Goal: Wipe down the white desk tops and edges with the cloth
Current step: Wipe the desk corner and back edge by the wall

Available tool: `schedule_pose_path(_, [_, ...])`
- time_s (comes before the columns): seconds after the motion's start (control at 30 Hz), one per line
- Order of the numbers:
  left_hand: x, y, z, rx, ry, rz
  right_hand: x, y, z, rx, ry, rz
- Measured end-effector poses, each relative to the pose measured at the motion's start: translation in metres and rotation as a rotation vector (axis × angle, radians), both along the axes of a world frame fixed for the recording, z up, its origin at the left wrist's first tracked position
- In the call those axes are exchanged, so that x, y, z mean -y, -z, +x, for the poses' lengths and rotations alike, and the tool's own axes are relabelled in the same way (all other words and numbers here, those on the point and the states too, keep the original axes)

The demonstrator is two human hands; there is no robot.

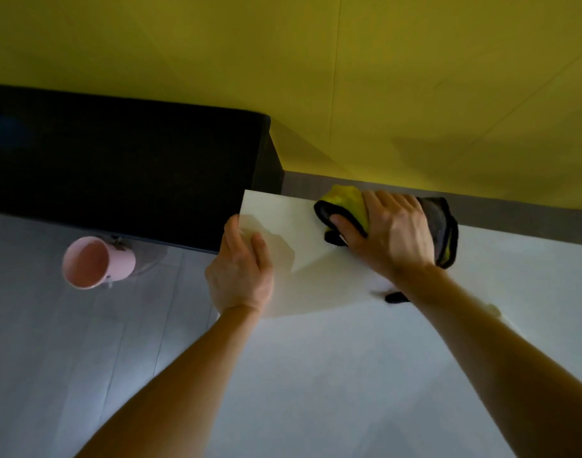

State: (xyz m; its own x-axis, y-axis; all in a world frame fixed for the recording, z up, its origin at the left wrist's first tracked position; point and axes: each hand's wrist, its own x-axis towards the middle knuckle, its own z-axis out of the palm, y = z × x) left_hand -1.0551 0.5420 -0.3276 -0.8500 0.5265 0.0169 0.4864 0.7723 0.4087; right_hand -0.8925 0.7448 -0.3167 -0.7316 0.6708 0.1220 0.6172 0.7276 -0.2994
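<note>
Yellow on one face and grey on the other, the black-hemmed microfibre cloth (346,200) lies bunched on the far edge of the flat white desk (349,358), at about 1 o'clock from the middle of the view and close under the yellow wall (316,61). The right hand (392,230) covers it. Its grip is pressed down over the wad, with the fingers curved across the top and the thumb tucked into a fold. The left hand (240,270) rests at 9 o'clock from the cloth, spread flat on the desk's left edge and holding nothing.

The step in hand looks like wiping the back strip and corner. To do it well, the palm should stay low and the cloth should be opened flatter, so more of it meets the surface. The strokes should overlap and run out to the corner, and a fold should then wrap over the rim to catch the edge itself. The bracing hand will have to lift for the cloth to pass under it.

A tall matt black cabinet (117,160) stands against the corner at 10 o'clock, leaving little room to reach that side edge. A pink plastic cup (94,262) sits lower down at 8 o'clock, apart from the desk. A small black thing (395,297) lies beside the right wrist, and what it is cannot be made out.
</note>
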Motion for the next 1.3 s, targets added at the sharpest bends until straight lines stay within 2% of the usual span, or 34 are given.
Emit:
schedule_pose_path(0.07, [-0.001, -0.003, 0.001, 0.028, -0.011, -0.009, 0.019, 0.002, -0.040, -0.026, -0.015, -0.018])
schedule_pose_path(0.13, [-0.002, -0.005, 0.000, 0.061, -0.045, -0.054, 0.043, 0.004, -0.096, -0.065, -0.136, -0.034])
schedule_pose_path(0.2, [-0.001, -0.007, 0.000, 0.081, -0.069, -0.084, 0.059, 0.007, -0.134, -0.025, -0.270, -0.017])
schedule_pose_path(0.33, [-0.003, -0.010, 0.001, 0.082, -0.078, -0.091, 0.044, 0.008, -0.106, -0.038, -0.396, -0.005])
schedule_pose_path(0.5, [0.000, -0.007, 0.001, 0.042, -0.015, -0.043, -0.005, 0.003, 0.002, 0.041, -0.378, -0.015])
schedule_pose_path(0.57, [0.001, -0.005, 0.001, 0.044, 0.006, -0.025, -0.005, -0.003, 0.010, 0.068, -0.308, -0.014])
schedule_pose_path(0.67, [0.000, -0.004, -0.001, 0.044, 0.000, -0.049, 0.017, -0.001, -0.047, 0.066, -0.206, -0.001])
schedule_pose_path(0.77, [-0.001, -0.006, -0.001, 0.061, -0.030, -0.088, 0.045, 0.006, -0.124, 0.048, -0.299, -0.034])
schedule_pose_path(0.87, [-0.001, -0.007, 0.001, 0.061, -0.039, -0.088, 0.048, 0.003, -0.137, 0.002, -0.364, -0.070])
schedule_pose_path(0.97, [0.000, -0.006, 0.000, 0.062, -0.045, -0.099, 0.020, 0.003, -0.077, -0.051, -0.315, -0.092])
schedule_pose_path(1.07, [0.002, -0.004, -0.001, 0.046, 0.010, -0.060, -0.017, 0.001, 0.007, -0.003, -0.197, -0.060])
schedule_pose_path(1.13, [0.002, -0.001, 0.000, 0.035, 0.036, -0.031, -0.019, -0.004, 0.033, 0.019, -0.118, -0.015])
schedule_pose_path(1.23, [0.002, -0.001, -0.001, 0.038, 0.021, -0.028, 0.010, -0.003, -0.016, 0.059, -0.048, 0.018])
schedule_pose_path(1.3, [0.001, -0.003, 0.000, 0.063, -0.001, -0.053, 0.039, 0.001, -0.084, 0.036, -0.118, -0.003])
